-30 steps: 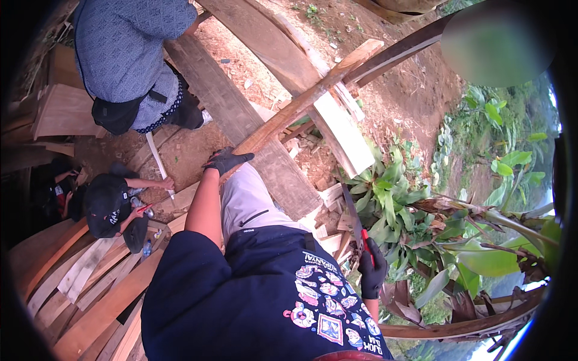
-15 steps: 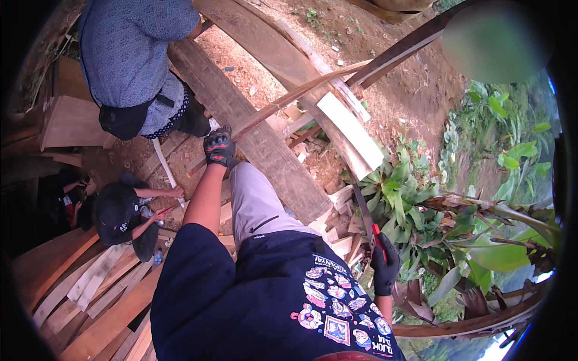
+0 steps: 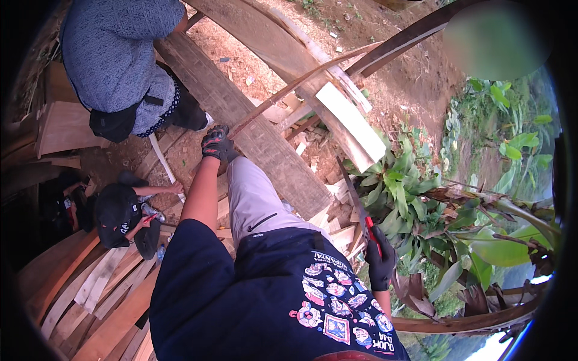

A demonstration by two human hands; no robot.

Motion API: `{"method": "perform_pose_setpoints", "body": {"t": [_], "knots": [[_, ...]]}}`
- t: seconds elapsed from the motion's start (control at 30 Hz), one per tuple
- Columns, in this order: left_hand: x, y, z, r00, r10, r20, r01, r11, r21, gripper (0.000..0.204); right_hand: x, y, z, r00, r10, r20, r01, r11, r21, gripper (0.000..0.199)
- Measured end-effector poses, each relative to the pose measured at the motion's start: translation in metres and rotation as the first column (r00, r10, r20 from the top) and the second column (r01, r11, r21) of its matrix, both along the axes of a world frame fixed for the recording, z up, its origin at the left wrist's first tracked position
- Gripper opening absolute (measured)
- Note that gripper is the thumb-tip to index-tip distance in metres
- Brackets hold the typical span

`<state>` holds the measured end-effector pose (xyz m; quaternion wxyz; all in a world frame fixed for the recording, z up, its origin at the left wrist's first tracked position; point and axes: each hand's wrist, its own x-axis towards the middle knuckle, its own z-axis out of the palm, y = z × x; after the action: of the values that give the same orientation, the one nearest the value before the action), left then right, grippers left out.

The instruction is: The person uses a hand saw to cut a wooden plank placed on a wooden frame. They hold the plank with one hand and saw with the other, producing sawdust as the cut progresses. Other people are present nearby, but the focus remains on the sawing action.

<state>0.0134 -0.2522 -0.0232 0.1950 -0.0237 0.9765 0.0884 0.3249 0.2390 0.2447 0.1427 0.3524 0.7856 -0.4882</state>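
My left hand (image 3: 217, 144), in a black glove with red marks, is closed around a long thin wooden strip (image 3: 283, 92) near its lower end. The strip runs up and to the right, across a wide worn plank (image 3: 244, 123). On the right, my right hand (image 3: 380, 260), also gloved in black, grips the red and black handle of a handsaw (image 3: 354, 195). Its blade points up and to the left, apart from the strip. My bent leg in light trousers (image 3: 256, 195) is beside the left hand, by the wide plank.
At upper left stands a person in a blue-grey shirt (image 3: 120, 54). Below, a crouching person in a black cap (image 3: 117, 210) holds a pale strip (image 3: 162, 159) and a red object. Boards (image 3: 114, 313) lie at lower left. A white board (image 3: 351, 123) and leafy plants (image 3: 397, 192) are on the right.
My right hand has shifted slightly left and up with the saw. The left hand still holds the strip. The standing person appears farther left as the view shifts.
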Motion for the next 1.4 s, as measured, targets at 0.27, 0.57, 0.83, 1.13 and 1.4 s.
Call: {"method": "perform_pose_setpoints", "body": {"t": [0.27, 0.57, 0.83, 1.13, 1.4], "knots": [[-0.034, 0.011, 0.021, 0.989, 0.081, 0.127, -0.090, 0.994, 0.062, 0.063, -0.050, -0.015, -0.022, 0.954, 0.218, -0.203, -0.214, 0.976, 0.043, 0.055], [-0.060, 0.078, 0.005, 0.994, 0.097, 0.056, -0.098, 0.995, 0.017, 0.049, -0.203, -0.096, -0.076, 0.918, 0.110, -0.382, -0.231, 0.929, -0.288, 0.055], [-0.081, 0.068, 0.008, 0.982, 0.183, 0.037, -0.185, 0.979, 0.082, 0.040, -0.274, -0.114, -0.143, 0.900, 0.171, -0.400, -0.269, 0.941, -0.204, 0.047], [-0.085, 0.069, 0.003, 0.981, 0.176, 0.085, -0.179, 0.984, 0.029, 0.056, -0.309, -0.094, -0.133, 0.880, 0.108, -0.463, -0.242, 0.940, -0.241, 0.046], [-0.085, 0.071, -0.003, 0.993, 0.116, 0.017, -0.116, 0.993, 0.035, 0.057, -0.368, -0.182, -0.178, 0.800, 0.247, -0.547, -0.317, 0.948, -0.034, 0.043]]}}
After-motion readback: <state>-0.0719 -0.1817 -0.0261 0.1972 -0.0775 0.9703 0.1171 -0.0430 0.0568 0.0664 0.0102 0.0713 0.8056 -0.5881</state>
